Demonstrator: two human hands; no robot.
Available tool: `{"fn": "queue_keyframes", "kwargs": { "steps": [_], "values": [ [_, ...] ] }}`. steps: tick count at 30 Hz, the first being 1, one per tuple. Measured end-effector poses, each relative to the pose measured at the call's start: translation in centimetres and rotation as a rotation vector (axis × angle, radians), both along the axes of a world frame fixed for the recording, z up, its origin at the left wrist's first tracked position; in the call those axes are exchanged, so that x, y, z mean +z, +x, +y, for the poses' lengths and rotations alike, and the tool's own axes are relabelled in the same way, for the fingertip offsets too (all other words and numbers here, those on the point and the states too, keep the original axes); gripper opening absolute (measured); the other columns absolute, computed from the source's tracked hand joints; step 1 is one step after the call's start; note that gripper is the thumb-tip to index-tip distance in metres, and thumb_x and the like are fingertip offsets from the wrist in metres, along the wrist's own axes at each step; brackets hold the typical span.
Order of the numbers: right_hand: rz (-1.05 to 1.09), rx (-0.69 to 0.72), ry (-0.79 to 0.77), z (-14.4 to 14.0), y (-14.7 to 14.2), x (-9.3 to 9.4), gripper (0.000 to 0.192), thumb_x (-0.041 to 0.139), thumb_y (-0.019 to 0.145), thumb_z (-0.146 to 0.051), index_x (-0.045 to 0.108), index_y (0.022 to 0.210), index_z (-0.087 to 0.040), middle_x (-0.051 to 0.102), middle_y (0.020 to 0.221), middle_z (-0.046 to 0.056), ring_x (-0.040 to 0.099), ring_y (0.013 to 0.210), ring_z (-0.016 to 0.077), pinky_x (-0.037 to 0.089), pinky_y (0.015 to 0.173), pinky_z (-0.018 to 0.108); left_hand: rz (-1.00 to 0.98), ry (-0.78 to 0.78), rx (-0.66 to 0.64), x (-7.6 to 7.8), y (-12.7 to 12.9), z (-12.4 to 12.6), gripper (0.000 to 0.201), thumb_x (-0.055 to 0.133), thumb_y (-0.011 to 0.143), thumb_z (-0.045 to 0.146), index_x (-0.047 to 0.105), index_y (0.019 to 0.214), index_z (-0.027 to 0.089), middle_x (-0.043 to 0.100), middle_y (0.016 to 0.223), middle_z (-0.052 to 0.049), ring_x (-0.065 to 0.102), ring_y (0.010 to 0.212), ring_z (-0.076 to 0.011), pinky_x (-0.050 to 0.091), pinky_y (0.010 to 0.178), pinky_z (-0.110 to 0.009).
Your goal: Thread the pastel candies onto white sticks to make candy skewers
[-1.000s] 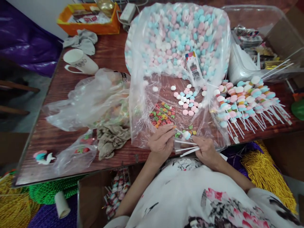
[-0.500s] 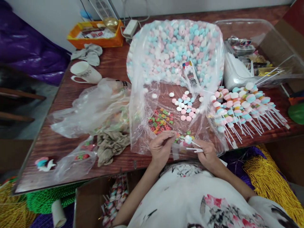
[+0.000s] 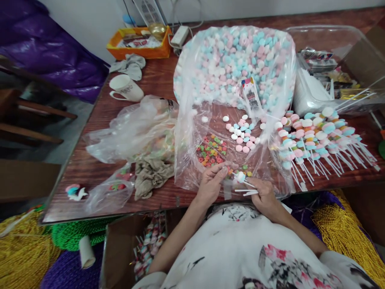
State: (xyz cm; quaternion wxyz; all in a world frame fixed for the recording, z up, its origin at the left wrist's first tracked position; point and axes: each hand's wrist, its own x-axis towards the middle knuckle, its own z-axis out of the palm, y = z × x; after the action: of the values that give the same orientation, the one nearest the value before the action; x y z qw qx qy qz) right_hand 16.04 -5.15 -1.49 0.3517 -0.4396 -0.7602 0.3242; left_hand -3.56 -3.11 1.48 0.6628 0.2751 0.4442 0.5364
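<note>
My right hand [image 3: 262, 193] is closed round several white sticks [image 3: 249, 192] near the table's front edge. One of these sticks carries a white and pale blue candy [image 3: 240, 177] close to its tip. To the left of it, my left hand [image 3: 211, 182] has thumb and forefinger pinched together; whatever lies between them is too small to make out. Just beyond that hand are small red, green and yellow ring candies [image 3: 211, 150] on clear plastic. Loose pink, white and blue round candies [image 3: 243, 134] lie farther back on the same plastic.
A large clear bag of pastel candies [image 3: 231, 64] fills the back. Finished candy sticks [image 3: 321, 140] are piled at right, before a clear tub [image 3: 339, 96]. Leftward are a plastic bag [image 3: 126, 136], crumpled cloth [image 3: 152, 176], mug [image 3: 126, 87] and orange tray [image 3: 138, 51].
The view has swung to the left, so the table's things appear farther right. Both hands stay close together over the plastic, the right one still holding the sticks.
</note>
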Motion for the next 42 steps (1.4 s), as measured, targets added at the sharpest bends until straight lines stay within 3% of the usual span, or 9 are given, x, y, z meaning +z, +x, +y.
{"fn": "queue_keyframes", "kwargs": {
  "steps": [11,18,21,23,26,30,33,36,42],
  "values": [
    [0.018,0.02,0.081,0.0,-0.4,0.3,0.033,0.042,0.08,-0.004,0.065,0.099,-0.019,0.072,0.083,0.005,0.07,0.076,0.0187,0.055,0.07,0.029,0.2,0.076,-0.13,-2.0,1.7,-1.5,0.028,0.068,0.082,0.044,0.078,0.091,0.019,0.076,0.096,-0.007,0.069,0.088,-0.0212,0.052,0.088,-0.035],
    [0.042,-0.025,0.097,0.2,0.2,0.0,0.03,0.043,0.085,-0.008,0.066,0.101,-0.019,0.071,0.083,0.005,0.07,0.076,0.019,0.056,0.07,0.029,0.323,0.161,-0.268,0.0,2.4,-0.6,0.028,0.063,0.086,0.042,0.078,0.091,0.019,0.075,0.101,-0.007,0.068,0.096,-0.0217,0.049,0.095,-0.036],
    [0.088,-0.122,0.131,0.7,1.2,-0.4,0.033,0.045,0.087,-0.008,0.065,0.11,-0.02,0.073,0.091,0.006,0.071,0.08,0.0194,0.057,0.073,0.03,0.414,0.23,-0.367,1.7,1.1,2.5,0.033,0.062,0.086,0.045,0.076,0.101,0.018,0.074,0.101,-0.009,0.068,0.095,-0.022,0.051,0.09,-0.034],
    [0.096,-0.192,0.109,1.1,1.8,-0.5,0.027,0.045,0.088,-0.01,0.067,0.102,-0.019,0.072,0.083,0.004,0.07,0.074,0.019,0.057,0.071,0.029,0.511,0.238,-0.383,2.6,-0.5,6.0,0.038,0.057,0.088,0.046,0.073,0.107,0.017,0.074,0.092,-0.009,0.068,0.079,-0.02,0.053,0.076,-0.032],
    [0.103,-0.24,0.029,1.4,2.4,-0.3,0.024,0.044,0.091,-0.014,0.066,0.082,-0.019,0.062,0.063,0.0,0.062,0.058,0.0166,0.055,0.064,0.028,0.902,0.383,-0.254,3.2,-2.7,12.6,0.028,0.061,0.085,0.04,0.075,0.093,0.017,0.072,0.08,-0.006,0.064,0.073,-0.0184,0.05,0.073,-0.031],
    [0.144,-0.264,-0.03,1.3,2.5,-0.4,0.028,0.043,0.094,-0.02,0.063,0.074,-0.02,0.054,0.057,-0.001,0.054,0.05,0.0151,0.053,0.061,0.027,1.353,0.5,-0.415,2.7,-3.3,19.5,0.018,0.061,0.08,0.03,0.072,0.075,0.016,0.069,0.074,-0.006,0.06,0.074,-0.0187,0.045,0.076,-0.03],
    [0.162,-0.279,-0.08,1.2,2.5,-0.6,0.028,0.043,0.095,-0.021,0.064,0.077,-0.02,0.053,0.057,-0.001,0.053,0.051,0.0155,0.052,0.061,0.027,1.497,0.489,-0.582,1.8,-2.7,21.6,0.02,0.058,0.078,0.024,0.07,0.066,0.014,0.067,0.069,-0.007,0.057,0.067,-0.0177,0.041,0.07,-0.029],
    [0.15,-0.264,-0.071,1.1,2.7,-1.0,0.022,0.045,0.095,-0.021,0.067,0.094,-0.02,0.058,0.062,-0.001,0.056,0.053,0.0157,0.054,0.062,0.028,1.509,0.479,-0.623,1.1,-2.6,21.9,0.018,0.057,0.076,0.021,0.071,0.066,0.014,0.069,0.069,-0.007,0.057,0.066,-0.0167,0.04,0.067,-0.028],
    [0.157,-0.237,-0.029,0.7,2.7,-2.1,0.028,0.048,0.094,-0.018,0.066,0.114,-0.024,0.074,0.091,0.005,0.071,0.078,0.0224,0.058,0.069,0.032,1.283,0.444,-0.413,2.2,-1.4,23.8,0.024,0.057,0.079,0.028,0.075,0.082,0.014,0.073,0.079,-0.004,0.062,0.071,-0.0166,0.043,0.066,-0.026]
  ]
}}
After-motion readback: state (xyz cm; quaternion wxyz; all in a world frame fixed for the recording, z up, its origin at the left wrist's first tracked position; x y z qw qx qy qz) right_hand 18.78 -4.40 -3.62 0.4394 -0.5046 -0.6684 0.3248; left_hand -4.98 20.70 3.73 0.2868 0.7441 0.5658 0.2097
